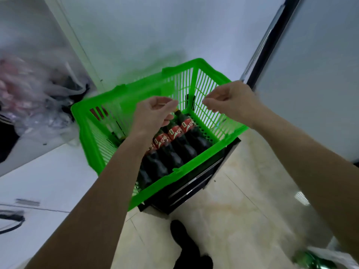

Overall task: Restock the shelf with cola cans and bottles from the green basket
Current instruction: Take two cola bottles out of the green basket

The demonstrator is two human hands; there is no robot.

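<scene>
A green plastic basket (219, 141) rests on a black stand in the middle of the head view. Several cola bottles (175, 144) with red labels lie side by side in its right half. My left hand (155, 111) hovers over the basket's middle, above the bottle necks, fingers loosely curled and holding nothing. My right hand (231, 98) hangs over the basket's far right wall, fingers loosely curled too, with nothing in it. Neither hand touches a bottle or the basket. No cans and no shelf are visible.
A black stand (186, 189) carries the basket on a beige tiled floor. Blurred plastic bags (29, 98) lie on a white surface at left. A dark-framed glass door (268, 41) stands at right. My black shoe (186, 243) is below. A green object (312, 261) sits at bottom right.
</scene>
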